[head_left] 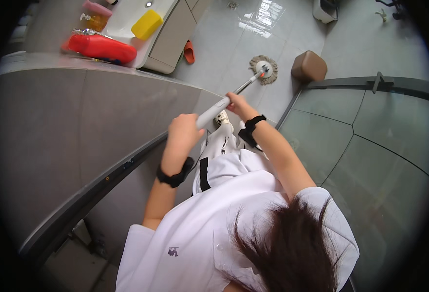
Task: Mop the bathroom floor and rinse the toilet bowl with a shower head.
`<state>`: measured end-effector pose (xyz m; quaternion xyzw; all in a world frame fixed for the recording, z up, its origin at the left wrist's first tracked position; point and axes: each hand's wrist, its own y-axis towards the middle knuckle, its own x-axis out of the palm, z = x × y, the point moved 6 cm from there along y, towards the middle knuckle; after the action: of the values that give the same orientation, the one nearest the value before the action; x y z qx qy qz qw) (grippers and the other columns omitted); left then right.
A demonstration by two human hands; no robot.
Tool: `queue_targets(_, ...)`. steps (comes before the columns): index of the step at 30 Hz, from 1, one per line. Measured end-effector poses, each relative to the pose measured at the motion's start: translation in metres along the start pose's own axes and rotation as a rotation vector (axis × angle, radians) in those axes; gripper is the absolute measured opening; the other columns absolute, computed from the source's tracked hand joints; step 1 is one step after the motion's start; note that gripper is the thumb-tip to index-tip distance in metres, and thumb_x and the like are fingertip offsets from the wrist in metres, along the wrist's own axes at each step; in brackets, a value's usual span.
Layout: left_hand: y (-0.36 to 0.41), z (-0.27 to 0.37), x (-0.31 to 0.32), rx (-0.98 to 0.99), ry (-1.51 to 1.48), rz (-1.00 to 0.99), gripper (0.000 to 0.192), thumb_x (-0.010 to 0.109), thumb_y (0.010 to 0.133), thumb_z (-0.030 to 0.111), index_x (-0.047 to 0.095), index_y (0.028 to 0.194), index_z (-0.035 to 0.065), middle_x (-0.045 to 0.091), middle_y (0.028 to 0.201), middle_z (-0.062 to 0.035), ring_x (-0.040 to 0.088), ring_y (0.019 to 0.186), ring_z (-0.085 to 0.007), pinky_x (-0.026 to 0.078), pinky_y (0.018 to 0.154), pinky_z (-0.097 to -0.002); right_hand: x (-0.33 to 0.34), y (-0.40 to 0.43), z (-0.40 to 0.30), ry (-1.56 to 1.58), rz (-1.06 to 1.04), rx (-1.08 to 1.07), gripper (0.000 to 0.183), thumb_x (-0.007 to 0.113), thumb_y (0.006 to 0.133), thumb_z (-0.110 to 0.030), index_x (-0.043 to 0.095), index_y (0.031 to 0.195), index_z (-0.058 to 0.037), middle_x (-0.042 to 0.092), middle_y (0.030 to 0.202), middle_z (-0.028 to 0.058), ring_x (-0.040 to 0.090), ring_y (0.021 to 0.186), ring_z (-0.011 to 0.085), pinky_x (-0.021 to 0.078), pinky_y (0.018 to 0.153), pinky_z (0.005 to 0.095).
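A mop with a white and metal handle (214,111) slants away from me across the head view. My left hand (185,131) is wrapped around the top end of that handle. Further down the shaft, my right hand (237,104) grips it too. Its round head of beige strands (270,76) rests on the grey tiled floor (221,54), spread around a white disc. Black bands circle both my wrists.
To the left runs a tiled wall (46,120), with a washbasin (125,22) beyond it holding a yellow sponge (147,25) and a red bottle (103,47). An orange slipper (189,52) lies by the cabinet. A brown bin (309,66) stands near the glass shower panel (378,124).
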<state>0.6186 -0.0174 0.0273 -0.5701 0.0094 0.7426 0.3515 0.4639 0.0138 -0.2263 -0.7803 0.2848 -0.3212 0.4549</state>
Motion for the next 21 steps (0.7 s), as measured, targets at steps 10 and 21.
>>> queue_targets(10, 0.019, 0.038, 0.098, 0.057, -0.032, -0.148, 0.028, 0.059, 0.068, 0.010, 0.048, 0.092, 0.0024, 0.058, 0.072, -0.0173, 0.057, 0.072, -0.0324, 0.047, 0.063, -0.0392, -0.097, -0.005, -0.023, 0.045, 0.030, 0.111, 0.025, 0.058, 0.075, -0.016, 0.046, 0.091, -0.0007, 0.051, 0.086, 0.0155, 0.054, 0.083, 0.0272, 0.0472, 0.074, 0.0375)
queue_targets(21, -0.078, -0.017, 0.027, -0.130, -0.106, -0.245, 0.050, 0.067, 0.059, 0.010, 0.050, 0.106, 0.0058, 0.056, 0.077, -0.0185, 0.054, 0.073, -0.0342, 0.043, 0.064, -0.0383, -0.034, -0.009, 0.072, -0.350, -0.102, 0.349, 0.022, 0.049, 0.076, -0.012, 0.043, 0.092, 0.0028, 0.053, 0.084, 0.0178, 0.058, 0.073, 0.0288, 0.0519, 0.064, 0.0396)
